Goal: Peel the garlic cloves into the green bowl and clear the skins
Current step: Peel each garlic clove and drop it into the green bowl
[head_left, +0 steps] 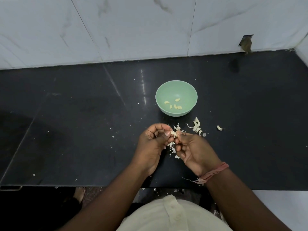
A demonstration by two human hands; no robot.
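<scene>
A green bowl stands on the black counter, with several peeled garlic cloves lying in its bottom. Just in front of it, both my hands meet over the counter. My left hand and my right hand pinch one garlic clove between their thumbs and fingertips, its papery skin partly torn. Loose skins lie to the right of my hands, a single piece sits farther right, and more skins show under my fingers.
A white marble-tiled wall rises behind the counter, with a dark hole at its right end. Small white flecks are scattered over the counter. The counter's front edge runs just below my wrists.
</scene>
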